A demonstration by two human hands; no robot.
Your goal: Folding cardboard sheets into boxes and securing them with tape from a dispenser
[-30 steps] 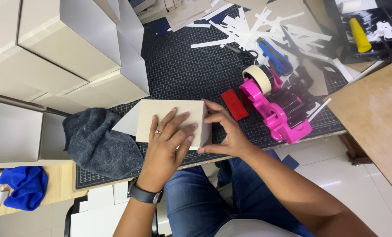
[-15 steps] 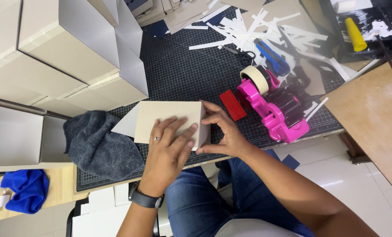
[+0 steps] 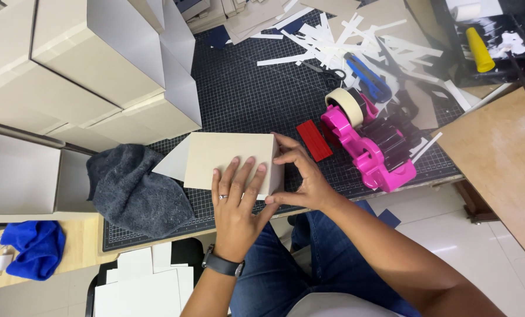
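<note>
A small beige cardboard box lies on the dark gridded cutting mat, with a pale flap sticking out at its left. My left hand presses flat on the box's top near its right end, fingers spread. My right hand grips the box's right end, thumb under and fingers curled over the top edge. A ring sits on my left hand and a dark watch on that wrist.
A grey cloth lies left of the box. A red block and a pink tape dispenser sit to the right. Finished beige boxes are stacked at back left. Paper strips, scissors and a blue cutter lie behind.
My left hand has slid slightly toward me along the box top. The box and my right hand have stayed nearly in place.
</note>
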